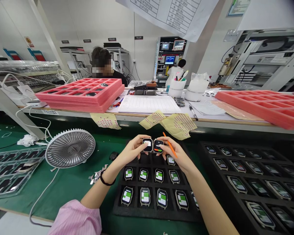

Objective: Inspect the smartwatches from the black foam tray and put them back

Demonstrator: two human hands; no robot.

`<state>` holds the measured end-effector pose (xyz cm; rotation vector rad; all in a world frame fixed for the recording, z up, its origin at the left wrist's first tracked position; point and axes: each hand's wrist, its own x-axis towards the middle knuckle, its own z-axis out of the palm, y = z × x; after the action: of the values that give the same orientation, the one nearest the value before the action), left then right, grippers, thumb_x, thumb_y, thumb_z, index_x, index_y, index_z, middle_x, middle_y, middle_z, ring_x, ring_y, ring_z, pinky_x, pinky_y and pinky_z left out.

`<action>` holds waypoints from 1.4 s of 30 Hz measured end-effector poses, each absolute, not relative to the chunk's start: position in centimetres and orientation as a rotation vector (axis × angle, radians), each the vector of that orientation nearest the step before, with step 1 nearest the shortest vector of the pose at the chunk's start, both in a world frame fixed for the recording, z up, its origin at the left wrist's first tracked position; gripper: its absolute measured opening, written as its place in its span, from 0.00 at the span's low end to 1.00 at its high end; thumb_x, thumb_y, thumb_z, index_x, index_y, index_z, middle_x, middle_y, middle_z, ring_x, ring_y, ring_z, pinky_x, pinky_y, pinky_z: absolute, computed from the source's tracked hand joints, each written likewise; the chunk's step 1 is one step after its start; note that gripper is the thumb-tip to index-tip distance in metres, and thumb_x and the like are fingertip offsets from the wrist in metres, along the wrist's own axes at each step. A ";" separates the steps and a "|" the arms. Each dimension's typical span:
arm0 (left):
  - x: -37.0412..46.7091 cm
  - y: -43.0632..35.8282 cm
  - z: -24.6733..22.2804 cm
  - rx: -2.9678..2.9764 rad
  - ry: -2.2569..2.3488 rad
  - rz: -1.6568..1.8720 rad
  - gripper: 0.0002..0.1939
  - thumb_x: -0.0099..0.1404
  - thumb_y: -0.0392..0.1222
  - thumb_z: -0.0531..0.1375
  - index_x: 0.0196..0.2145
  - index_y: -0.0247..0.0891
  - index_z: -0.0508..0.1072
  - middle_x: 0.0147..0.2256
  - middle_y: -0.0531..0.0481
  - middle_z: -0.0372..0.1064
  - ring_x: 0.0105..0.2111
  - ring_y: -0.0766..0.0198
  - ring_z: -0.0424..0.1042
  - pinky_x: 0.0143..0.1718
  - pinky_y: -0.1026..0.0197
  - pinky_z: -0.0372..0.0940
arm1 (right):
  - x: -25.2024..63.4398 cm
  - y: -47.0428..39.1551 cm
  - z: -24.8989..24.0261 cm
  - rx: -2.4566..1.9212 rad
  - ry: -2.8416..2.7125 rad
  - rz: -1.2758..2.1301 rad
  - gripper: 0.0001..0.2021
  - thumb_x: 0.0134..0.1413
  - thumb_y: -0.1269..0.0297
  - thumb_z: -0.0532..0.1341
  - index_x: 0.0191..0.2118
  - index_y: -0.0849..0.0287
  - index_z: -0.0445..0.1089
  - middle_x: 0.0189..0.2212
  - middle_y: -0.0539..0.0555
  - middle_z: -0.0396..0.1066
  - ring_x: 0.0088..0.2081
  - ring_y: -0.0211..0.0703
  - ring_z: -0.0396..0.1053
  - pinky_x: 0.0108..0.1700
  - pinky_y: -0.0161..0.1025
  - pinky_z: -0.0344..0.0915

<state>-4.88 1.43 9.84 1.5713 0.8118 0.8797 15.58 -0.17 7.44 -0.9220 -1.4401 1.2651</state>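
Two smartwatch bodies without straps are held side by side above a black foam tray. My left hand is closed around the left watch, its thumb over the lit white-and-dark screen. The right watch is gripped by my right hand; its screen is dark with a red-and-green strip. An orange pen-like stick is also tucked in my right hand. Below, several watches with green-and-white screens sit in the tray's compartments. My forearm hides part of the tray's right side.
A second black tray of watches lies to the right. On the left are a round fan, its cable, and clear trays. A raised shelf ahead bears pink foam trays and paper sheets. Two people are farther back.
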 end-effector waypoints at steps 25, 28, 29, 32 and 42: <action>-4.8 1.3 9.9 1.575 0.844 0.896 0.20 0.63 0.50 0.58 0.49 0.36 0.66 0.38 0.47 0.70 0.27 0.69 0.70 0.16 0.72 0.55 | 15.6 -0.4 7.7 -0.966 -1.461 1.213 0.15 0.55 0.52 0.61 0.43 0.56 0.67 0.30 0.50 0.69 0.25 0.38 0.70 0.23 0.34 0.64; -4.8 1.3 9.8 1.587 0.835 0.904 0.20 0.63 0.49 0.58 0.48 0.36 0.66 0.36 0.47 0.70 0.27 0.69 0.70 0.16 0.72 0.55 | 15.5 -0.5 7.9 -0.962 -1.462 1.223 0.15 0.55 0.52 0.60 0.44 0.57 0.67 0.31 0.51 0.69 0.26 0.38 0.70 0.23 0.34 0.64; -4.8 1.3 9.8 1.584 0.834 0.906 0.19 0.63 0.49 0.58 0.48 0.36 0.66 0.36 0.47 0.70 0.27 0.68 0.70 0.16 0.72 0.55 | 15.5 -0.6 8.0 -0.961 -1.451 1.233 0.15 0.55 0.53 0.61 0.44 0.57 0.67 0.31 0.51 0.69 0.26 0.38 0.70 0.23 0.34 0.64; -4.8 1.3 10.0 1.564 0.841 0.918 0.18 0.66 0.50 0.55 0.48 0.37 0.67 0.34 0.48 0.69 0.27 0.68 0.70 0.16 0.72 0.56 | 15.6 -0.9 8.4 -0.932 -1.399 1.277 0.17 0.50 0.57 0.65 0.45 0.56 0.66 0.33 0.51 0.68 0.28 0.39 0.70 0.23 0.34 0.64; -5.0 1.3 10.0 1.566 0.828 0.900 0.21 0.63 0.49 0.58 0.51 0.38 0.64 0.41 0.45 0.69 0.32 0.64 0.72 0.17 0.71 0.57 | 15.9 -1.0 8.6 -0.861 -1.317 1.277 0.25 0.42 0.65 0.70 0.48 0.52 0.65 0.41 0.53 0.68 0.34 0.39 0.68 0.25 0.32 0.65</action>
<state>-4.98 1.27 10.03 1.5662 0.8282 0.8999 15.85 -0.99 8.55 -0.8615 -1.3166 1.2765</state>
